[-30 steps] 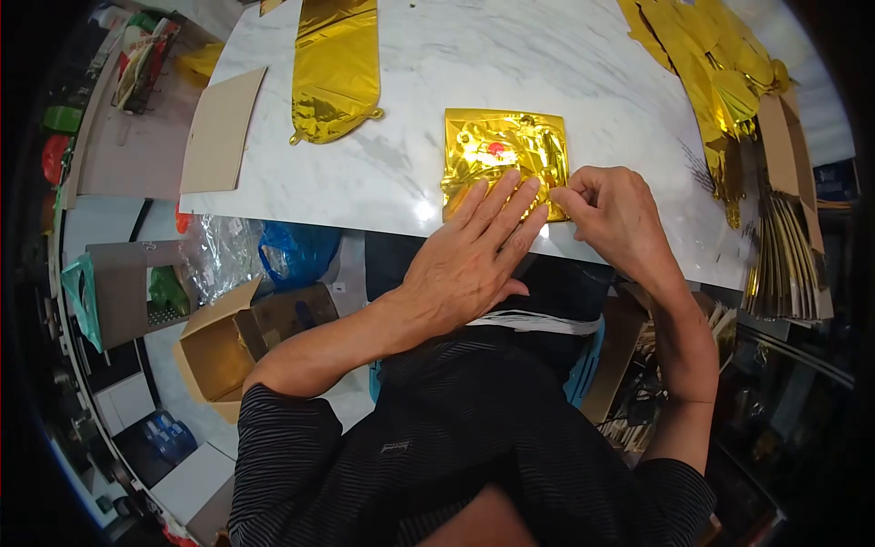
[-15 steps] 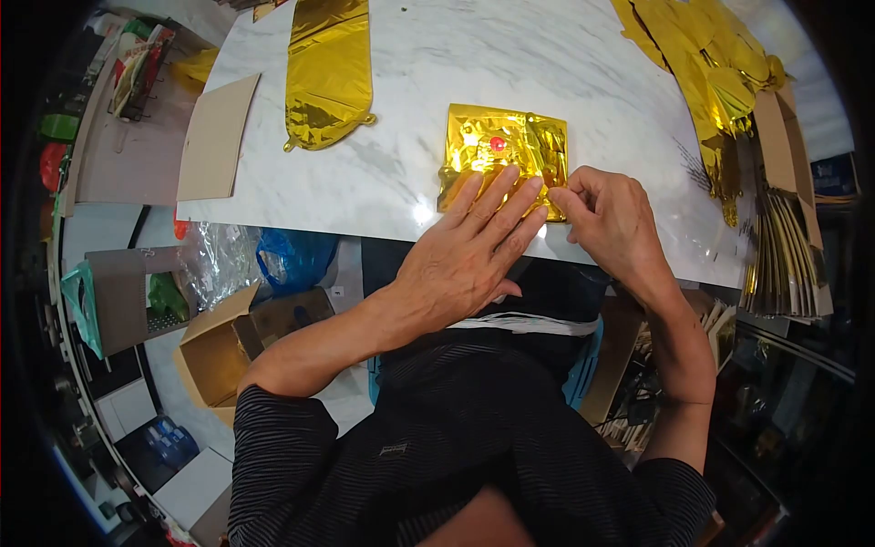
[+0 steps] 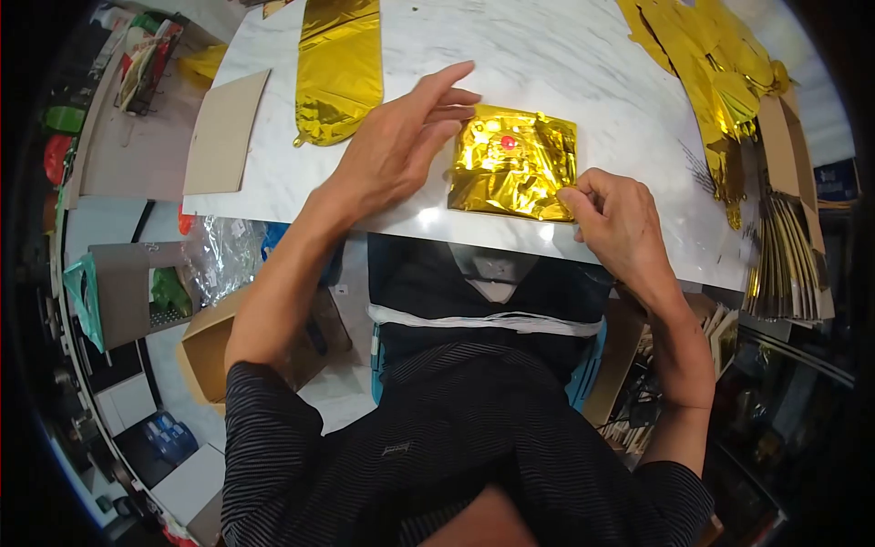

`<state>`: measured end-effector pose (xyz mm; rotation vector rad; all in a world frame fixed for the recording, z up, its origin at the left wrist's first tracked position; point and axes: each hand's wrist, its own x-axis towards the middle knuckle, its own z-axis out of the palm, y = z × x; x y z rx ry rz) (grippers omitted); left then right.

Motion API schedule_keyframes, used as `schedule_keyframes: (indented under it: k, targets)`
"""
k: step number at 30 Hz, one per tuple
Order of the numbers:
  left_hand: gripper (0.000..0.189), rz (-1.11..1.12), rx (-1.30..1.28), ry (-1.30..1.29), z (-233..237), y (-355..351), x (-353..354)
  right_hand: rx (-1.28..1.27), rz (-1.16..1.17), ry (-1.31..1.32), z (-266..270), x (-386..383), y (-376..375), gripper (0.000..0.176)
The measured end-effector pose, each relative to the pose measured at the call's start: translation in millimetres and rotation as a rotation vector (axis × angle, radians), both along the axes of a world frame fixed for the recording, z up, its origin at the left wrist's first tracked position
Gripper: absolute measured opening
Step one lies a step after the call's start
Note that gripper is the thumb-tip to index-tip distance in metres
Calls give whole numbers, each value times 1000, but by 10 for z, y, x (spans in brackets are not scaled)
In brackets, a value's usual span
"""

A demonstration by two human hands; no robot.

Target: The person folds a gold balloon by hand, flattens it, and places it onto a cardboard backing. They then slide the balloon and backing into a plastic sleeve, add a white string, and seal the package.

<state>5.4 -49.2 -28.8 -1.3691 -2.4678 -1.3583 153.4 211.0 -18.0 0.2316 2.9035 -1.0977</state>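
Observation:
A folded square of gold foil with a red dot lies near the front edge of the white marbled table. My right hand pinches its lower right corner between thumb and forefinger. At the foil's upper left side is my left hand, fingers apart and raised, holding nothing; its fingertips are near or over the foil's edge. A long flat gold foil piece lies behind my left hand, which hides part of its lower right end.
A flat cardboard sheet lies at the table's left. Gold foil pieces are heaped at the right, beside a cardboard box and a stack of gold-edged cards. Below the table's left side stands an open carton.
My left hand has lifted off the lower part of the folded foil and moved up and left. The foil's front is now uncovered. My right hand still pinches the corner.

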Motion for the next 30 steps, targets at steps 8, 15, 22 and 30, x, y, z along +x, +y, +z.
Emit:
schedule_keyframes:
  k: [8,15,22,30]
  targets:
    - [59,-53,-201,123,-107,-1,-126,22,-40,-49,25,-10,-44,28]
    - [63,-45,-286,215,-123,-15,-46,118,-68,-37,118,19,-136,28]
    - [63,-44,-306,267,-138,-16,-51,131,-76,-38,125,6,-139,27]
    - [63,-2,-301,319,64,52,155,160,-49,-54,129,-28,-113,26]
